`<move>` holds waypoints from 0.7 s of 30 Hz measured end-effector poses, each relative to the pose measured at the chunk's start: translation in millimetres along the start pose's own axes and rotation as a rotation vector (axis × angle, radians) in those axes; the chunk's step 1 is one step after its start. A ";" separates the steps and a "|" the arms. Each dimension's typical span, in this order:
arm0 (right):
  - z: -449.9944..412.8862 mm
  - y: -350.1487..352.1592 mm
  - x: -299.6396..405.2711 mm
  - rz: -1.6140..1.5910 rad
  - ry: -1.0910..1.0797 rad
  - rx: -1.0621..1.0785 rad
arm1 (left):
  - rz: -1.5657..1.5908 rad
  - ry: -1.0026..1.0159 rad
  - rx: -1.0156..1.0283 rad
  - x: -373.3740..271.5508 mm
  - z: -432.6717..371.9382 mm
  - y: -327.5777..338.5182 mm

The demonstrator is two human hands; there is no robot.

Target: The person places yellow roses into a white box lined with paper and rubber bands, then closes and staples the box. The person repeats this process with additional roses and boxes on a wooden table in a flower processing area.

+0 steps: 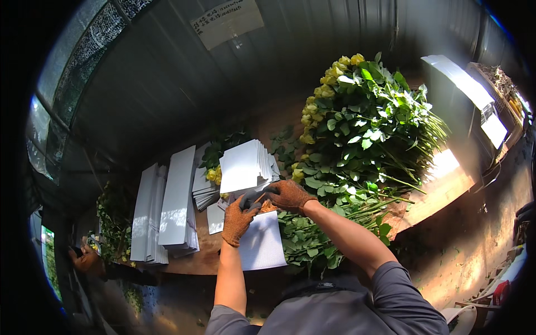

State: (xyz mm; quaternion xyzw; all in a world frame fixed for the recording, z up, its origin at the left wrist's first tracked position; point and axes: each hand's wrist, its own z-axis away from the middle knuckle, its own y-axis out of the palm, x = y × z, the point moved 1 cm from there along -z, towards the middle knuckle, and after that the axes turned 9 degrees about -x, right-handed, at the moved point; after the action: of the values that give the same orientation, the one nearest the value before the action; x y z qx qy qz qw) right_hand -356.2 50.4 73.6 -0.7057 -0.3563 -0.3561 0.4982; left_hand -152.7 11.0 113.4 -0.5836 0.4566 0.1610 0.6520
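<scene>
My left hand [241, 218], in a rust-brown work glove with dark fingertips, meets my right hand [289, 195], gloved alike, over the workbench. Between their fingertips is a thin brownish strip, too small to name surely. Orange-brown bands or strips [268, 206] lie just below the fingers. Under and beside my left hand rests a sheet of white corrugated board [260, 243]. Stacked white cards [240, 165] stand just beyond both hands. Yellow roses [324, 90] with long leafy stems [377, 125] form a large pile to the right, some stems reaching near my right forearm.
Tall stacks of folded white board [178, 197] stand at the left of the wooden bench [450, 190]. More white sheets [462, 79] and a crate [508, 100] are at the far right. Another person's gloved hand [87, 261] is at the far left, near more roses.
</scene>
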 end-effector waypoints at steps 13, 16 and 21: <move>8.8 -0.5 5.2 -0.264 0.269 0.077 | 0.246 -0.086 0.111 48.0 -15.5 -3.3; 7.7 15.9 -9.3 -0.156 0.139 -0.023 | 0.194 -0.062 0.077 52.9 -16.7 -0.1; 9.6 27.5 -23.0 -0.216 0.158 -0.066 | 0.494 -0.082 0.052 54.2 -12.9 -3.1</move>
State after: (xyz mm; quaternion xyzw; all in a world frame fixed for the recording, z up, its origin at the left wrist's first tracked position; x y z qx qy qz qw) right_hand -342.5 49.3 39.1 -0.6491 -0.3778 -0.4737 0.4599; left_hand -126.8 -19.0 74.2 -0.4305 0.5624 0.3272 0.6255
